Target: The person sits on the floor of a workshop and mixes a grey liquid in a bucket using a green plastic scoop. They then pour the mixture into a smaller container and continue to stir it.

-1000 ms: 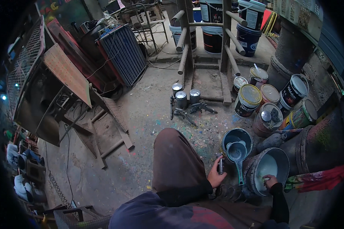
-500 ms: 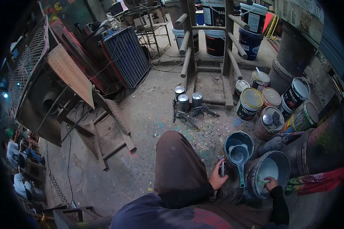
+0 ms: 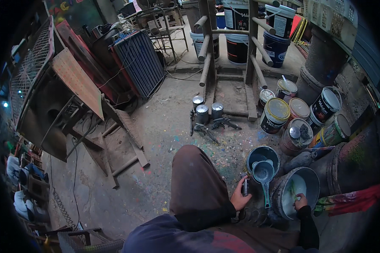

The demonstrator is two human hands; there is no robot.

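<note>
My right hand [image 3: 300, 202] is closed around a slim green brush-like tool [image 3: 293, 190]; its exact kind is hard to make out. The hand is inside the rim of a large grey bucket [image 3: 278, 195], above whitish liquid [image 3: 297, 184]. To its left, beside my raised knee, my left hand [image 3: 240, 197] grips a small metal piece [image 3: 245, 186], partly hidden by the fingers. Between the hands, a blue-grey dipper [image 3: 264, 172] lies across a dark round basin [image 3: 250, 157], its handle pointing toward me.
Three spray guns with metal cups [image 3: 202, 113] rest on the paint-spotted floor ahead. Paint cans [image 3: 275, 116] crowd the right side, near a dark drum [image 3: 359, 156] and a red-green cloth [image 3: 352, 200]. A rusty metal frame [image 3: 251, 63] stands ahead; a metal stand [image 3: 126, 166] is at left.
Inside the bucket, the green tool has swung upward, away from me, and more of it shows. My right hand has shifted slightly; my left hand stays put.
</note>
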